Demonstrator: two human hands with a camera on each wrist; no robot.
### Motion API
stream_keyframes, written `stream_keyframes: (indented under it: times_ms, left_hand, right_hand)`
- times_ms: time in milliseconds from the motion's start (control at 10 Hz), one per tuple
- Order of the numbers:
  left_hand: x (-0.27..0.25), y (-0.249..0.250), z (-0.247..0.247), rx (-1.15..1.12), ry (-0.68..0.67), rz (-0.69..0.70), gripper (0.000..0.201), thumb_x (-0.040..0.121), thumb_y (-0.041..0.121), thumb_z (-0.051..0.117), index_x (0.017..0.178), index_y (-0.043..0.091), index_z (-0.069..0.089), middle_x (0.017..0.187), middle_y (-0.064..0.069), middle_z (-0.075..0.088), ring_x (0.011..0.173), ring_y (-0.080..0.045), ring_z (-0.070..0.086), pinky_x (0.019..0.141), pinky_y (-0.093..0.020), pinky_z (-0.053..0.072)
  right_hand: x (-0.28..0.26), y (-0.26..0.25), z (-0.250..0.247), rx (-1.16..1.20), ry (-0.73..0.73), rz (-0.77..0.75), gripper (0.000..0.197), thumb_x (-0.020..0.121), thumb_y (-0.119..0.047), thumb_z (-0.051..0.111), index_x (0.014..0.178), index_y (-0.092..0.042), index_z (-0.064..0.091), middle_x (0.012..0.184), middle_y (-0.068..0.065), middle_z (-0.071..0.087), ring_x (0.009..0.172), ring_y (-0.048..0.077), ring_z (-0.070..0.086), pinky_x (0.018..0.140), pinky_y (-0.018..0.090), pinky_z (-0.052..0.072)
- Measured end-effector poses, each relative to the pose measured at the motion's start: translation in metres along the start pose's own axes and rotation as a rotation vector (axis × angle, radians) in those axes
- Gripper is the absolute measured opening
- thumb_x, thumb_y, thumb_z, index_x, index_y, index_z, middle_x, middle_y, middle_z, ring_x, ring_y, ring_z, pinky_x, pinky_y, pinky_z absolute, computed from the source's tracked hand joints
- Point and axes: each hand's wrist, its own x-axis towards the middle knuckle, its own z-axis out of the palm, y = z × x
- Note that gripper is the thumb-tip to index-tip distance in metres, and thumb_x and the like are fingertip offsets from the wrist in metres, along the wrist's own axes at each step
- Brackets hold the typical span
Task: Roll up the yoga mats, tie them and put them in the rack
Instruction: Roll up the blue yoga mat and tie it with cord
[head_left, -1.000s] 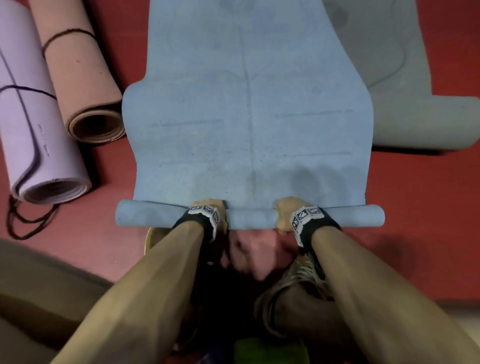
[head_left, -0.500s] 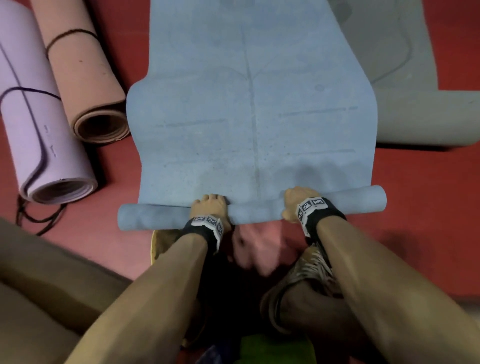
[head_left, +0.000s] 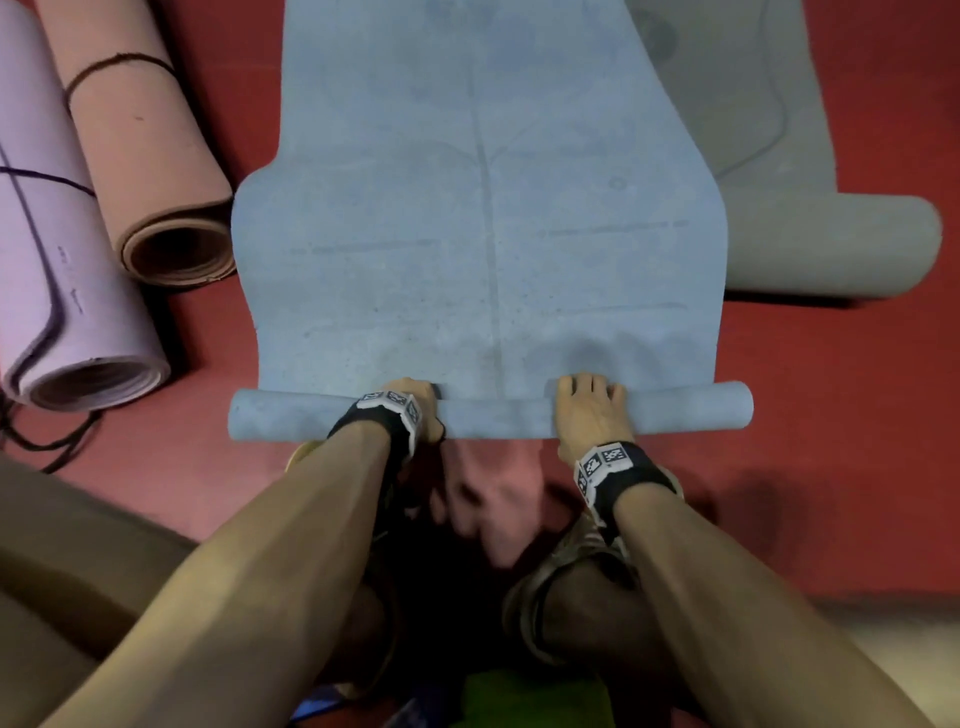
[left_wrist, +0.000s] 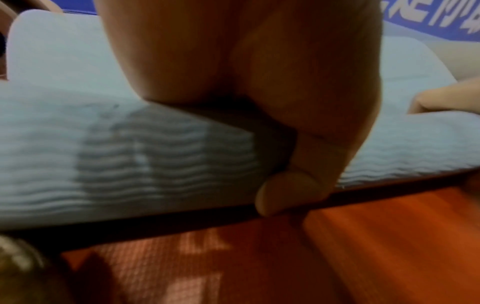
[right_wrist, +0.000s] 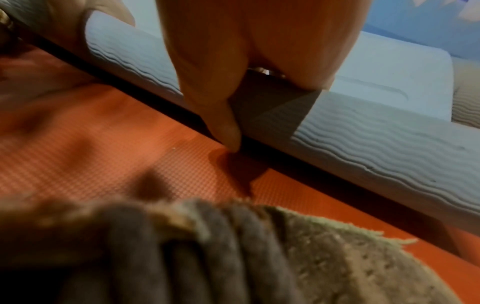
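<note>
A blue yoga mat (head_left: 483, 208) lies spread on the red floor, running away from me. Its near end is wound into a thin roll (head_left: 493, 418) lying crosswise. My left hand (head_left: 415, 410) grips the roll left of centre, fingers curled over the top. In the left wrist view its thumb (left_wrist: 285, 191) presses the roll's ribbed near side (left_wrist: 130, 154). My right hand (head_left: 589, 410) grips the roll right of centre, fingers over the top. In the right wrist view its thumb (right_wrist: 221, 115) points down behind the roll (right_wrist: 363, 133).
At left lie a rolled lilac mat (head_left: 62, 291) and a rolled peach mat (head_left: 140, 156), each tied with dark cord. A loose cord (head_left: 47, 441) lies on the floor. A partly rolled grey mat (head_left: 831, 244) is at right. My shoe (head_left: 571, 545) is just behind the roll.
Both hands have turned the roll a little further onto the flat mat. Its right end, skewed forward half a second ago, is level again. More of the right hand's back lies over the roll.
</note>
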Motion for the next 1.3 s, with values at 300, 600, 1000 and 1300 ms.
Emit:
stream_keyframes:
  times_ms: [300, 600, 1000, 1300]
  left_hand:
    - [-0.011, 0.006, 0.023, 0.109, 0.232, -0.041, 0.038, 0.086, 0.023, 0.061, 0.122, 0.013, 0.053, 0.128, -0.006, 0.056, 0.12, -0.025, 0.051, 0.1, -0.038, 0.036]
    - [-0.008, 0.009, 0.034, 0.089, 0.341, -0.022, 0.039, 0.084, 0.027, 0.06, 0.121, 0.017, 0.055, 0.121, -0.002, 0.059, 0.116, -0.023, 0.052, 0.104, -0.037, 0.029]
    - [0.015, -0.001, -0.005, -0.149, 0.01, -0.017, 0.04, 0.086, 0.027, 0.068, 0.122, 0.013, 0.063, 0.123, -0.009, 0.064, 0.113, -0.028, 0.061, 0.084, -0.033, 0.044]
    - [-0.014, 0.01, 0.043, 0.003, 0.478, -0.136, 0.047, 0.079, 0.022, 0.063, 0.123, 0.011, 0.049, 0.121, -0.008, 0.049, 0.113, -0.029, 0.046, 0.101, -0.045, 0.033]
  right_hand:
    - [0.03, 0.004, -0.009, 0.09, -0.142, -0.07, 0.043, 0.083, -0.026, 0.061, 0.124, -0.014, 0.056, 0.124, 0.01, 0.061, 0.116, 0.029, 0.057, 0.098, 0.037, 0.038]
    - [0.04, 0.01, -0.021, 0.153, -0.26, -0.068, 0.04, 0.078, -0.028, 0.062, 0.118, -0.021, 0.062, 0.121, 0.006, 0.064, 0.109, 0.029, 0.061, 0.091, 0.033, 0.047]
    - [0.021, -0.001, -0.004, 0.081, -0.003, 0.051, 0.046, 0.079, -0.023, 0.062, 0.121, -0.01, 0.051, 0.121, 0.009, 0.059, 0.114, 0.028, 0.054, 0.096, 0.04, 0.036]
    - [0.061, 0.01, -0.035, 0.154, -0.288, -0.069, 0.037, 0.085, -0.026, 0.055, 0.121, -0.024, 0.065, 0.124, 0.006, 0.066, 0.112, 0.03, 0.062, 0.093, 0.035, 0.046]
